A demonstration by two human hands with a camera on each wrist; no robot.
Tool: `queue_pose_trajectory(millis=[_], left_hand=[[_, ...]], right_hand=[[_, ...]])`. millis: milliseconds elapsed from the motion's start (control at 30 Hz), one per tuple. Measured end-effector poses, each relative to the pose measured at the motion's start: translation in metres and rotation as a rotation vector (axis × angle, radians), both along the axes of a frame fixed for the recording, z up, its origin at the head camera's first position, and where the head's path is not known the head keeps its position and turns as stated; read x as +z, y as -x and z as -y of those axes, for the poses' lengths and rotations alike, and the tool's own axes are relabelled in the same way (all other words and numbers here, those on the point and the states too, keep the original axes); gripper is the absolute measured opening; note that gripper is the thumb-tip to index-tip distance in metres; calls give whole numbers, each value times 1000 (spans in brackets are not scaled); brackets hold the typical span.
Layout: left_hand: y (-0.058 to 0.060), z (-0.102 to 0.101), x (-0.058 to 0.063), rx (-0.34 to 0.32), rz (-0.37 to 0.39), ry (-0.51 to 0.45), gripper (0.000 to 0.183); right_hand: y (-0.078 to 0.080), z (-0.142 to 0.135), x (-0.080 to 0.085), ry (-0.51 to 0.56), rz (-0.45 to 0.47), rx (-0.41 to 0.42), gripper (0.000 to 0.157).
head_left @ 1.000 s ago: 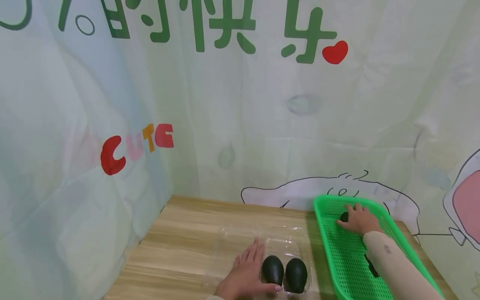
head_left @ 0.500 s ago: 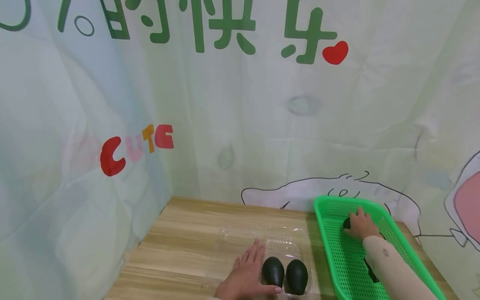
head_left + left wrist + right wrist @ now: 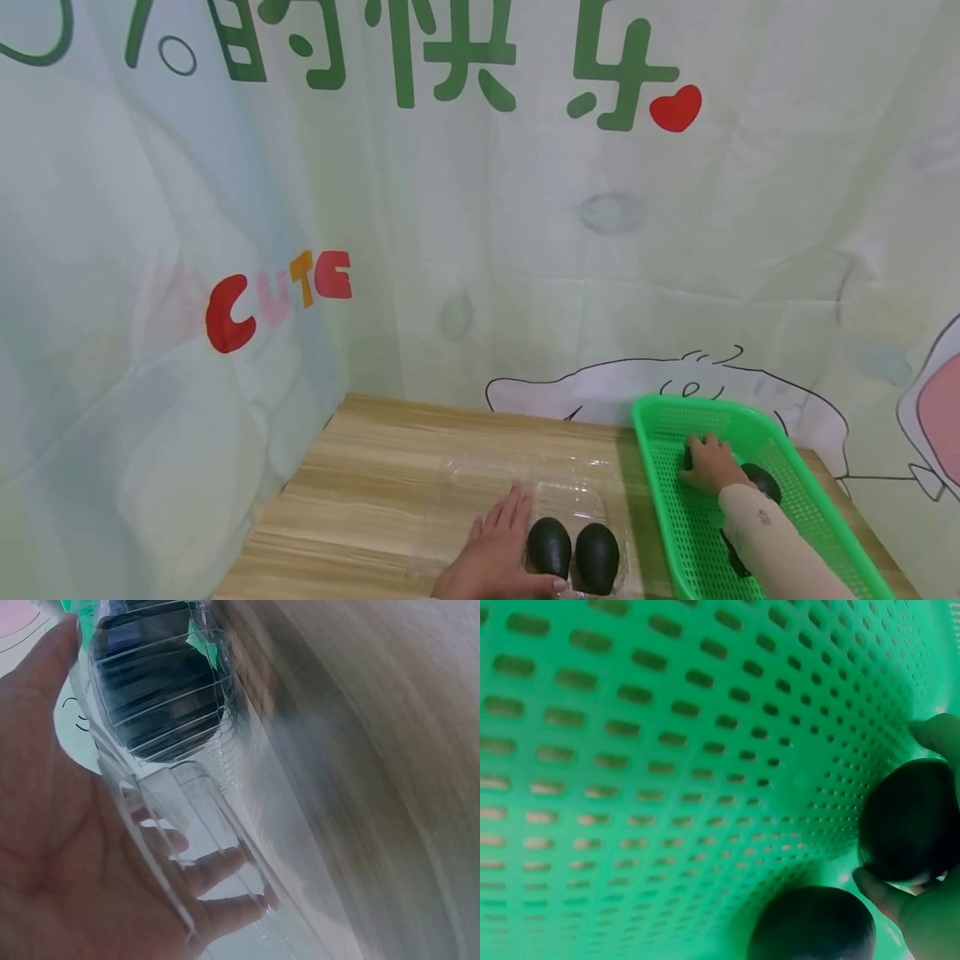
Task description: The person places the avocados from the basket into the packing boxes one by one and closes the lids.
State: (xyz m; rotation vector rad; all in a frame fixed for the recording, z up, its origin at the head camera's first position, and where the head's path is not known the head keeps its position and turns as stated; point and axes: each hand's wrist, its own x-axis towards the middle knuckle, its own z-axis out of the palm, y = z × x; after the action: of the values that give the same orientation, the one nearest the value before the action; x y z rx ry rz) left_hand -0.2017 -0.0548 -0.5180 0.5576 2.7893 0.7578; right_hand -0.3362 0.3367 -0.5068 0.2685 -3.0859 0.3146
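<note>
My left hand (image 3: pixel 491 550) rests along the left side of a clear plastic clamshell box (image 3: pixel 567 497), fingers straight, thumb across its near edge. Two dark, smooth avocados (image 3: pixel 549 546) sit side by side in the box's near compartments. In the left wrist view, my fingers (image 3: pixel 217 870) show through the clear wall, below an avocado (image 3: pixel 157 690) behind ribbed plastic. Inside the green basket (image 3: pixel 651 475), my right hand (image 3: pixel 712 467) grips another avocado (image 3: pixel 911 821) between thumb and fingers. A further avocado (image 3: pixel 810 926) lies in the basket, just right of that hand.
The box's clear lid (image 3: pixel 442 521) lies folded out to the left on the wooden table (image 3: pixel 360 467). A printed cloth backdrop (image 3: pixel 420 333) hangs behind the table. The basket's raised rim stands at the right, and a black object (image 3: pixel 735 557) shows beside my right sleeve.
My right hand has shifted slightly nearer and left inside the basket with the avocado, uncovering another avocado to its right. My left hand stays at the box.
</note>
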Motion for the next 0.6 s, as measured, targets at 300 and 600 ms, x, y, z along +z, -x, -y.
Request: queue_pose_trajectory(millis=[300, 600], left_hand=[[1, -1, 3, 6, 23, 19, 126], [-2, -1, 2, 0, 4, 10, 125]], right_hand=[[1, 1, -7, 69, -11, -57, 61], [-4, 0, -9, 124, 21, -110, 76]])
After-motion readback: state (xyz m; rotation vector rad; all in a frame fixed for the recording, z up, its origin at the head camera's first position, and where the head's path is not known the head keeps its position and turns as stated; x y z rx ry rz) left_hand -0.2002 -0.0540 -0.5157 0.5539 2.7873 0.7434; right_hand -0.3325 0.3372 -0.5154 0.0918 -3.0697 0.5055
